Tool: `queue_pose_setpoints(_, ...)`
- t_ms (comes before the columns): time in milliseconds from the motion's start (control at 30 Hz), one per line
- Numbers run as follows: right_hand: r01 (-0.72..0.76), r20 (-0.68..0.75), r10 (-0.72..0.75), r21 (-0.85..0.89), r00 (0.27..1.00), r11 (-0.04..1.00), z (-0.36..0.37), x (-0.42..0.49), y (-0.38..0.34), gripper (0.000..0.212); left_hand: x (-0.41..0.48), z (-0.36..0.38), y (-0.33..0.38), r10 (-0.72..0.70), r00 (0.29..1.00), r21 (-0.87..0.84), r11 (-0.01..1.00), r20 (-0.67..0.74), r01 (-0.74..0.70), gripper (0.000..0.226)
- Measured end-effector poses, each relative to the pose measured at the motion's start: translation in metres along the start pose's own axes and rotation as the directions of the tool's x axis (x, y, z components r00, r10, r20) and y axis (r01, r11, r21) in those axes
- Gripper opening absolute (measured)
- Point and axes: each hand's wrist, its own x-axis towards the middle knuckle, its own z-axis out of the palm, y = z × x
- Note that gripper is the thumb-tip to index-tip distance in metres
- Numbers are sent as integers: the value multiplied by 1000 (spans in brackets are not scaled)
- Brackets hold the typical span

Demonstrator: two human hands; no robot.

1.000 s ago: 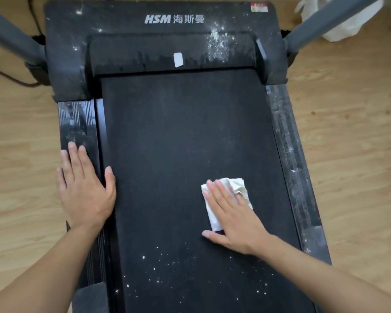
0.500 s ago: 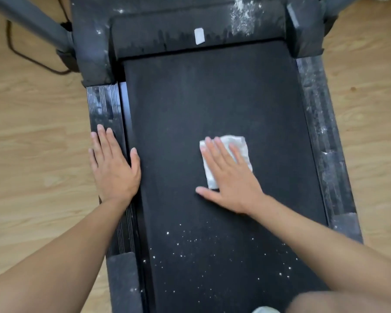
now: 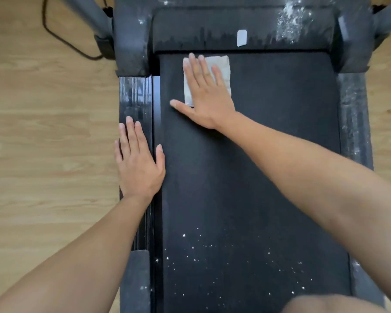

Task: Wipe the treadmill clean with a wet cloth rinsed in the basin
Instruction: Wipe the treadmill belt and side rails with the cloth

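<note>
– Moved forward, has it?
– Yes. Since a second ago the right hand (image 3: pixel 207 96) has slid the cloth (image 3: pixel 222 66) up and leftward to the belt's (image 3: pixel 269 154) front edge.
– And the hands?
– Left hand (image 3: pixel 138 163) lies flat, fingers straight, on the glossy ribbed rail (image 3: pixel 134 93), holding nothing. Right hand, flat too, presses the pale, folded, squarish cloth. Nearer the person than both hands, white specks (image 3: pixel 212 251) dot the matte black belt.

I count one treadmill (image 3: pixel 269 154), one cloth (image 3: pixel 221 64), one white label (image 3: pixel 242 37), and two hands: my left hand (image 3: pixel 138 163), my right hand (image 3: pixel 207 98).
</note>
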Motion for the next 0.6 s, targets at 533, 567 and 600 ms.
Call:
queue_pose_setpoints(533, 302, 109, -303, 23, 947, 953, 20, -229, -28, 71, -2, -5, 1, -35, 999, -56, 998, 12, 35, 66)
queue_pose_setpoints(567, 289, 103, -291, 34, 951, 957, 20, -224, -24, 66, -1, -5, 1, -34, 999, -48, 998, 14, 34, 67)
queue_pose_setpoints(600, 304, 105, -308, 52, 945, 951, 20, -219, -21, 56, -1, -6, 2, -33, 999, -42, 999, 17, 34, 67)
